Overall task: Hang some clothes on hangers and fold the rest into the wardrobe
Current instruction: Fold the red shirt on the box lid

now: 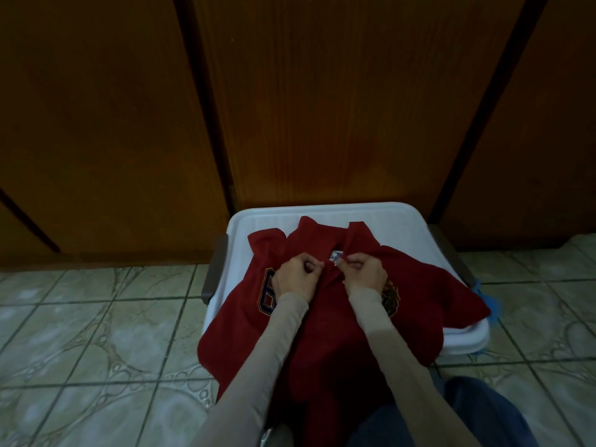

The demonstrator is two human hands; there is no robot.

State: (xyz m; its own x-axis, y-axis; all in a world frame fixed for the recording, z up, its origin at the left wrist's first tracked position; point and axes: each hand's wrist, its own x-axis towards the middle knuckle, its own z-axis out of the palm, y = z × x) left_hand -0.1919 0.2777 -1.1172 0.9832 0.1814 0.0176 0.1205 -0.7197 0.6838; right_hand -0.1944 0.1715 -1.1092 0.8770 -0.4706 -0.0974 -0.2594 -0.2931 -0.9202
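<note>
Red polo shirt [325, 317] lies front-up on a white plastic bin [403, 227], collar at the far end toward the wardrobe doors [322, 108], hem toward the person; long axis runs near-to-far. Lower part spills off the bin's near edge, over the person's lap. Fabric looks soft, matte knit, lightly rumpled. Collar stands up and spread, small white neck label visible between the hands. Left chest side carries a stitched number in dark blue with orange outline, partly hidden by the left forearm; right side has a round embroidered crest, partly hidden by the right wrist.

Left hand [298, 277] fingers curled, pinching the placket edge just below the collar. Right hand [366, 274] fingers curled, pinching the opposite placket edge. Hands near each other, not touching. Both arms in pale beige long sleeves.

Bin: rounded corners, smooth glossy rim, grey handles on both sides. Wardrobe doors dark brown wood grain, upright panels. Floor [96, 333] glossy greenish tile, marbled pattern. Blue jeans leg [483, 414] bottom right.
</note>
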